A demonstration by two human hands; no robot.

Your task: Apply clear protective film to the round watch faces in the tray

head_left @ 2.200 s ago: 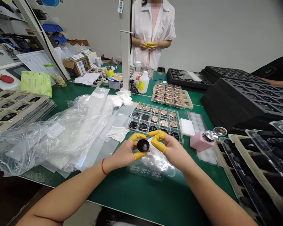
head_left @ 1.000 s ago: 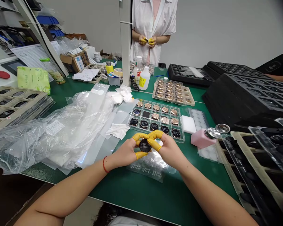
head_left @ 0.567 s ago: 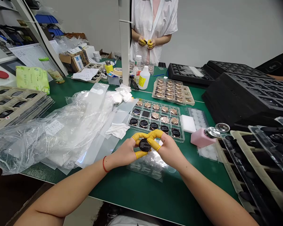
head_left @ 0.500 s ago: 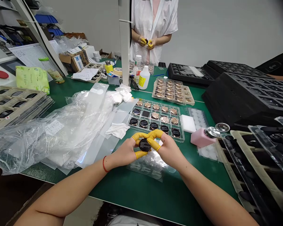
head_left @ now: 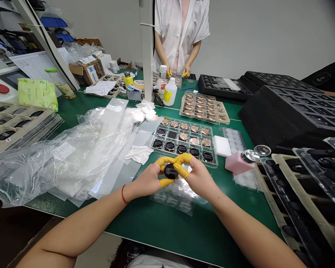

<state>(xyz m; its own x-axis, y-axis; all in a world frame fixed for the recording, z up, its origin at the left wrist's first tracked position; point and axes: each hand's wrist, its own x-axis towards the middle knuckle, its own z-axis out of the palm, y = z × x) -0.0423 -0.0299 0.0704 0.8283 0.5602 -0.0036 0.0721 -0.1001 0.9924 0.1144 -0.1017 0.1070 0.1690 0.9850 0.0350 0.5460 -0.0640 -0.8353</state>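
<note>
Between my hands is a round black watch face (head_left: 171,172) with white print on it, tilted up toward me. My left hand (head_left: 148,179), in yellow finger cots, grips its left side with thumb and fingers. The yellow-covered thumb and forefinger of my right hand (head_left: 198,175) pinch together at its upper right edge. Whether they hold a film there cannot be made out. Below my hands lies a clear sheet with printed circles (head_left: 171,202). Just beyond them stands a clear tray (head_left: 215,161) of round watch parts, some black-faced, others copper-coloured.
Plastic bags (head_left: 83,163) and a white cloth (head_left: 139,154) lie left. A pink pump bottle (head_left: 239,162), a white foam block (head_left: 222,146) and stacked trays (head_left: 289,193) stand right. Black foam trays (head_left: 279,115) sit farther back. A co-worker (head_left: 181,37) stands across the table.
My hands and the watch face stay almost in place. The co-worker's hands have dropped from chest height to the table and moved apart.
</note>
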